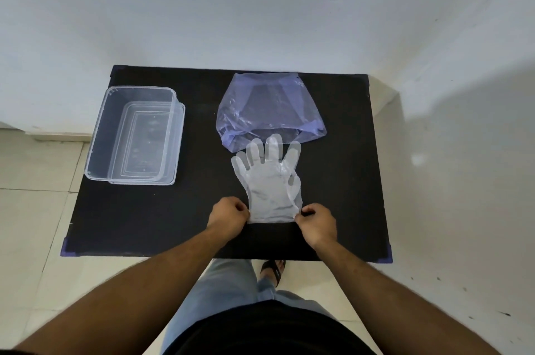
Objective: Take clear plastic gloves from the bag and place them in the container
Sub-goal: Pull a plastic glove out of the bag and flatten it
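While both hands (275, 218) pinch its cuff, glove (270, 181) apparently points bagward (269, 108).

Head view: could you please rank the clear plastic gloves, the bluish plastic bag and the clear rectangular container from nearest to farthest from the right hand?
1. Clear plastic gloves, cuff pinched by the right hand.
2. Bluish plastic bag, straight beyond the gloves.
3. Clear rectangular container, far left on the table.

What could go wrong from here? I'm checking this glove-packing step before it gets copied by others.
1. Both the left hand and right hand pinch only the cuff corners of the clear gloves, so the thin film may slip or the layers separate when lifted.
2. The glove fingertips overlap the bag mouth and could drag it.
3. The container sits far left, so the limp gloves might drape over its rim.
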